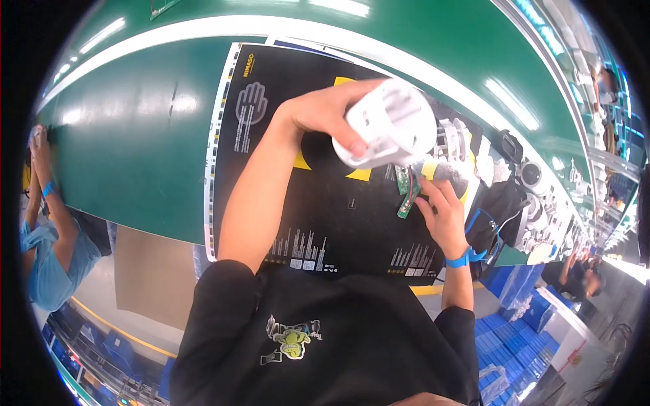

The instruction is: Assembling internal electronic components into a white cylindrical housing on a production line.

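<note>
My left hand (326, 111) is wrapped round a white plastic housing (399, 125), raised above a black printed mat (325, 216). The housing is tilted, and openings and ribs show on it. To its lower right, my right hand (443, 211) pinches small green circuit boards (408, 196) with thin wires. Their upper ends lie close under the housing; whether wires join them to it I cannot tell. A yellow patch (429, 168) shows just above my right fingertips, partly hidden. A blue band circles my right wrist.
White plastic parts (452, 139) stand right of the housing. A black bag or cloth (497, 213) lies beyond my right wrist, with more white parts (535, 216) further along the green bench (135, 149). Another person (57, 243) works at the far left. Blue crates (514, 348) are at lower right.
</note>
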`<state>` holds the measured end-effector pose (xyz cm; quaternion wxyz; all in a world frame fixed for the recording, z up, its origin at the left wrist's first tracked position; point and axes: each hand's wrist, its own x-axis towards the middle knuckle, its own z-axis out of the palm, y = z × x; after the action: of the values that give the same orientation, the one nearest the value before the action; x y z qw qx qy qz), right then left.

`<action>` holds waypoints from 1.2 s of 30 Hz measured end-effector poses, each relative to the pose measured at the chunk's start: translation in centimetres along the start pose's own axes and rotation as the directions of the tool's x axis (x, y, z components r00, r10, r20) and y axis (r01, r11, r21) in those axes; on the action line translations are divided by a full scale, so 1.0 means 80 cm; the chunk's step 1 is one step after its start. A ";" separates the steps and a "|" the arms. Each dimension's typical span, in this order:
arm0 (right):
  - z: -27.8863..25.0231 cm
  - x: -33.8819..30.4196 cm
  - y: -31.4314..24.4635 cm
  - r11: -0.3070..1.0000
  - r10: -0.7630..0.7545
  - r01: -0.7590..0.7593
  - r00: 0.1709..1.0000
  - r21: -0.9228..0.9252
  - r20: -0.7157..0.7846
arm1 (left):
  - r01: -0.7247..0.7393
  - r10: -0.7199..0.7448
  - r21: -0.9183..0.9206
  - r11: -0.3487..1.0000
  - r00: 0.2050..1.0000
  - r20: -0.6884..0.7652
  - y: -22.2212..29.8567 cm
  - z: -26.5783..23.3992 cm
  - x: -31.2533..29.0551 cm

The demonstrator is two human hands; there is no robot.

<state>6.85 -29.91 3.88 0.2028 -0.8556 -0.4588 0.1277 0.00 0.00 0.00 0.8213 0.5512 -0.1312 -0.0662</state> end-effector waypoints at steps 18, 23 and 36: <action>-0.068 -0.058 -0.036 0.023 0.409 0.232 0.885 0.972 -0.221 | -0.044 0.013 0.071 0.996 0.919 0.393 0.004 -0.012 -0.027; -0.041 -0.058 -0.084 0.509 0.334 0.144 0.876 0.849 -0.349 | -0.015 -0.031 0.109 0.994 0.914 0.403 0.009 -0.006 -0.034; -0.018 -0.021 -0.127 0.723 0.390 -0.178 0.903 0.667 -0.182 | -0.030 0.654 0.930 0.365 0.720 -0.234 -0.043 0.106 -0.038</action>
<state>-0.94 -26.62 9.94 0.5269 -0.8055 -0.2121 0.1691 -5.22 -8.12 -0.57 0.4008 0.8400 -0.0101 0.3656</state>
